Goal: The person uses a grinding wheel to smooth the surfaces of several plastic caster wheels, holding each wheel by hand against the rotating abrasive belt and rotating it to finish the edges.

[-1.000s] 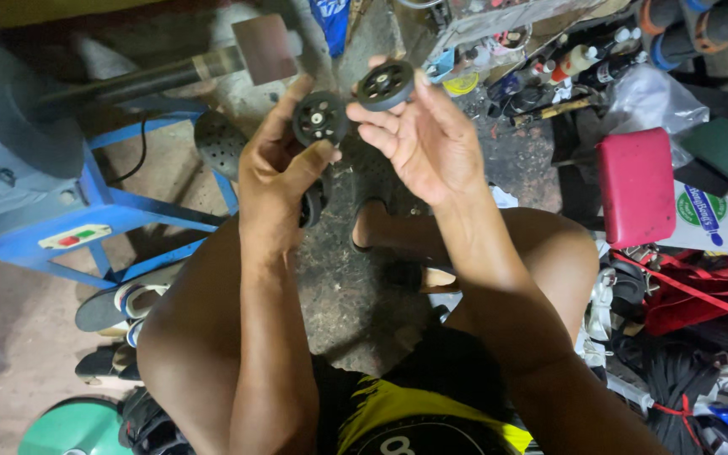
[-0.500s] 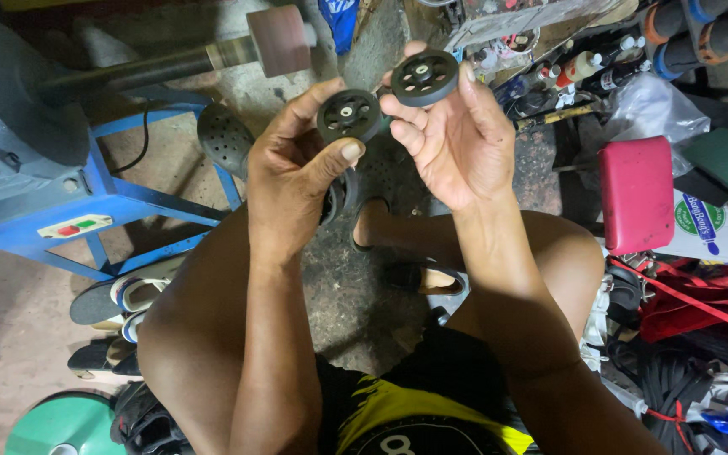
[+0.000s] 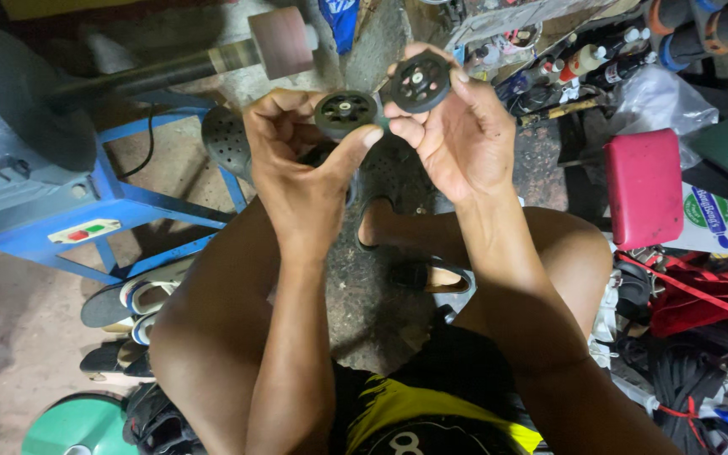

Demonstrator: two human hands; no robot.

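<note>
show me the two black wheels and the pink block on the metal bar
left wheel (image 3: 345, 112), head view, on its hub face.
right wheel (image 3: 420, 82), head view, on its hub face.
pink block (image 3: 280, 43), head view, on its side.

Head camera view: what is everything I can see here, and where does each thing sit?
small round black wheels with pale hubs: 2, one in the left hand, one in the right
blue metal machine stand: 1, left
pink cylindrical grinding drum on a dark shaft: 1, top centre
red padded stool: 1, right
sandals: several, dark and pale, lower left floor
bottles: several, mixed colours, upper right
green round lid: 1, bottom left
left hand: pinching its wheel
right hand: holding its wheel at the fingertips
</note>
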